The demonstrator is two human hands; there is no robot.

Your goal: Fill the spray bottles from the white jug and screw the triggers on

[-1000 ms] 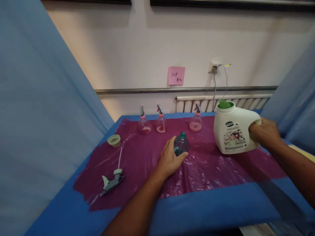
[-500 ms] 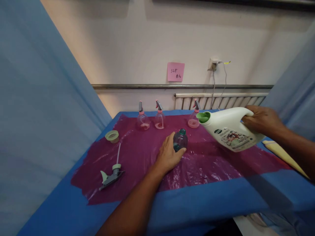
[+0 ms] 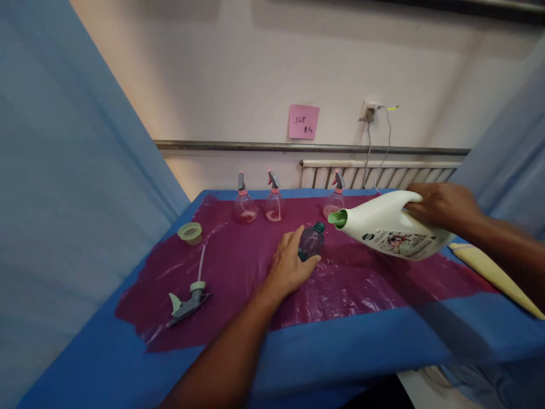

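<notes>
My left hand (image 3: 292, 262) is closed round a small dark-tinted spray bottle without its top (image 3: 311, 243); its green threaded neck is bare and leans to the right. With my right hand (image 3: 440, 203) I grip the handle of a large white jug (image 3: 394, 230), tilted so its green spout (image 3: 339, 219) points left, just right of the bottle's neck and apart from it. No stream of liquid is visible between them. A grey and pale-green trigger sprayer (image 3: 189, 301) with a thin tube lies at the left. Behind it sits a pale-green round, hollow piece (image 3: 190, 233).
Several clear spray bottles with pink collars stand along the back, among them one at the left (image 3: 244, 209) and one behind the jug's spout (image 3: 334, 200). A purple plastic sheet (image 3: 238, 272) covers the blue tablecloth (image 3: 340, 346). A folded yellow cloth (image 3: 496, 275) lies at the right.
The white jug has moved left and tipped further, bringing its spout closer to the bottle. The bottle in my left hand now leans more to the right. The view has shifted slightly.
</notes>
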